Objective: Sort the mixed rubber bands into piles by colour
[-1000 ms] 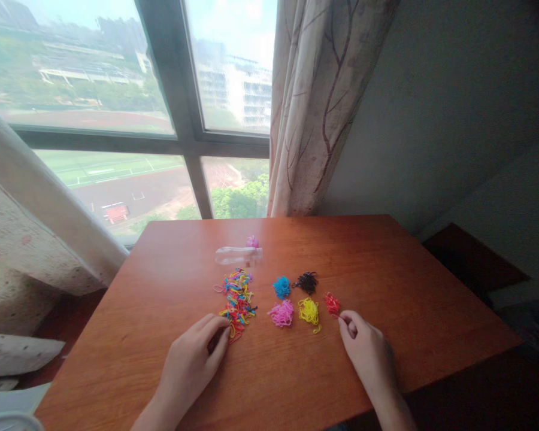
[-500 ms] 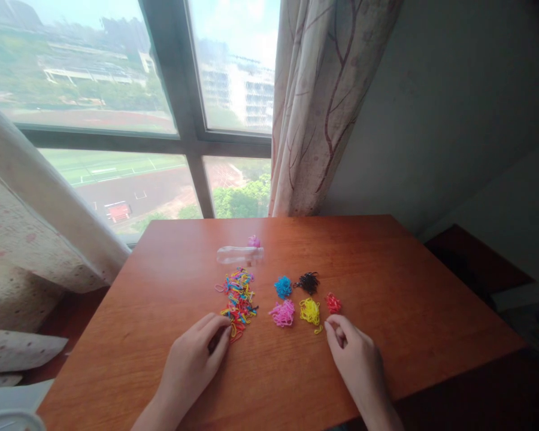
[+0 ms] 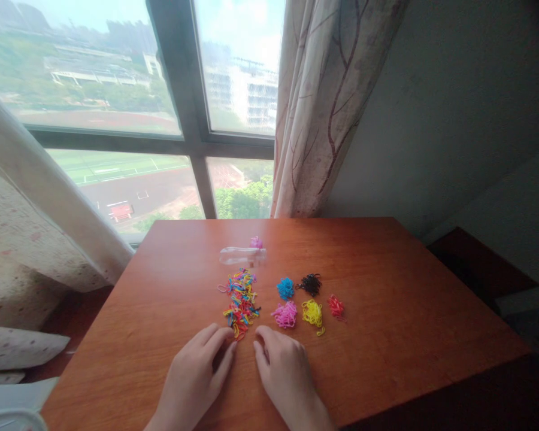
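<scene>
A mixed pile of small coloured rubber bands (image 3: 239, 299) lies on the wooden table (image 3: 386, 311). To its right sit sorted little heaps: blue (image 3: 285, 288), black (image 3: 311, 284), pink (image 3: 285, 314), yellow (image 3: 312, 313) and red (image 3: 336, 306). My left hand (image 3: 197, 371) rests flat on the table, fingers together, fingertips at the near edge of the mixed pile. My right hand (image 3: 282, 374) lies right beside it, fingers curled loosely, fingertips just short of the pile's near right corner. Neither hand visibly holds anything.
A clear plastic bottle (image 3: 241, 255) lies on its side behind the pile, with a small pink thing (image 3: 256, 242) behind it. Window and curtains (image 3: 327, 108) stand behind the table. A dark lower surface (image 3: 476, 263) is at the right.
My right hand has moved left from the red heap, past the yellow and pink ones, to beside my left hand near the mixed pile. The left hand has barely moved.
</scene>
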The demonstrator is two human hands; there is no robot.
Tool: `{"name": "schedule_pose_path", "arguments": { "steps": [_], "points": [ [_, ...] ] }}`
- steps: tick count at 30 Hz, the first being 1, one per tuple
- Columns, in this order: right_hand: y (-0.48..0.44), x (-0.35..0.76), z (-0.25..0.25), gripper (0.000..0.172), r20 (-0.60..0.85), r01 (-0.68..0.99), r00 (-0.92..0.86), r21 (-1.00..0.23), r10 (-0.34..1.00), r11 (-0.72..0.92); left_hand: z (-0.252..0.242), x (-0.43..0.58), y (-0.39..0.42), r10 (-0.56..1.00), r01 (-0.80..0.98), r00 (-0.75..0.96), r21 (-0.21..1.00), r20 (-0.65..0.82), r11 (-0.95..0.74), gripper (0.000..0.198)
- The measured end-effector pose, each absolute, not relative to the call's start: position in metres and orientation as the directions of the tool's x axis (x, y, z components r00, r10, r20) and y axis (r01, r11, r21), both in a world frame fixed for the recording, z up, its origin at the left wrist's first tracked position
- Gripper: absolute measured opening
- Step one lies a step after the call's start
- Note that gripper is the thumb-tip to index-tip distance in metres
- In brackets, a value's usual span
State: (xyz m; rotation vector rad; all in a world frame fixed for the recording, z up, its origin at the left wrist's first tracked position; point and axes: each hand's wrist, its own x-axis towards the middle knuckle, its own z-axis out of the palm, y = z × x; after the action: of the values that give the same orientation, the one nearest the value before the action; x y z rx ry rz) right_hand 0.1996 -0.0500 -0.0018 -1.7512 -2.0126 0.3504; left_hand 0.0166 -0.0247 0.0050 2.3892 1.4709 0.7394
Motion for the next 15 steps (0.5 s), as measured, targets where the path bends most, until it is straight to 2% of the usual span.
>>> {"name": "schedule_pose_path", "arguments": {
  "steps": [4,9,15],
  "points": [
    [-0.035,0.187,0.001,0.018,0.150,0.889,-0.066,-0.440,0.986,0.126,0.003,0.015,-0.024,0.881,0.754,0.381,0.457,0.279,-0.471,0.011],
    [-0.026,0.180,0.001,0.012,0.134,0.909,-0.034,-0.407,0.990,0.087,0.002,0.014,-0.023,0.886,0.734,0.392,0.497,0.247,-0.463,0.012],
    [-0.029,0.181,-0.003,0.014,0.193,0.907,-0.025,-0.408,0.981,0.104,0.004,0.014,-0.021,0.884,0.722,0.383,0.510,0.268,-0.468,0.014]
  ]
}}
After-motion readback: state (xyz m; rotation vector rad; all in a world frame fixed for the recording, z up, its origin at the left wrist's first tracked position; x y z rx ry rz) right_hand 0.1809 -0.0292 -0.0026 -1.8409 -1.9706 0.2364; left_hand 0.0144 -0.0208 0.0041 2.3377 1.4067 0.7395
